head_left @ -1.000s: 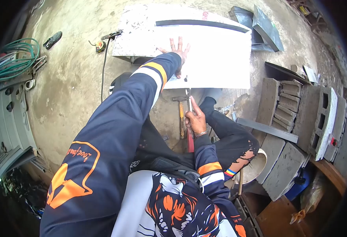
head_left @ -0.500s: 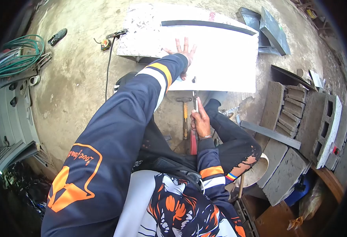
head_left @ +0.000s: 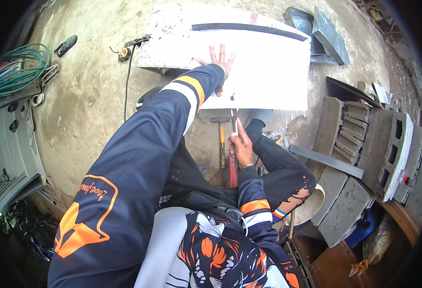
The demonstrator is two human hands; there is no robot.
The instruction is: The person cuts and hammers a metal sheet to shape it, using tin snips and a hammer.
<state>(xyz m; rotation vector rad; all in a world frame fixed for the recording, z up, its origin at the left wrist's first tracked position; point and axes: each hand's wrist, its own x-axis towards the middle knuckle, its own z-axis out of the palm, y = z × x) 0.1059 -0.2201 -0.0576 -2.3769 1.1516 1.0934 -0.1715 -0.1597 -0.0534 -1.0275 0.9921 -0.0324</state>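
My left hand (head_left: 219, 65) lies flat with fingers spread on a white sheet panel (head_left: 268, 72). Red-handled tin snips (head_left: 232, 174) are gripped in my right hand (head_left: 242, 148), held between my bent legs. Their dark metal head points away from me, right at the panel's near edge. A small dark spot (head_left: 232, 97) shows on the white surface just beyond that head. Along the far part of the panel lies a long dark strip (head_left: 249, 30). A hammer (head_left: 222, 144) with a yellow handle rests on the floor just left of the snips.
A tape measure (head_left: 124, 54) and a dark cable (head_left: 128, 81) lie left of the panel. Folded metal pieces (head_left: 328, 36) stand at the far right. Concrete blocks (head_left: 345, 206) and a metal bar (head_left: 326, 162) are close on my right. A green hose (head_left: 26, 72) is coiled far left.
The whole view has shifted slightly, so everything sits a little further left and up. My left hand stays spread on the panel, and my right still grips the snips at its edge.
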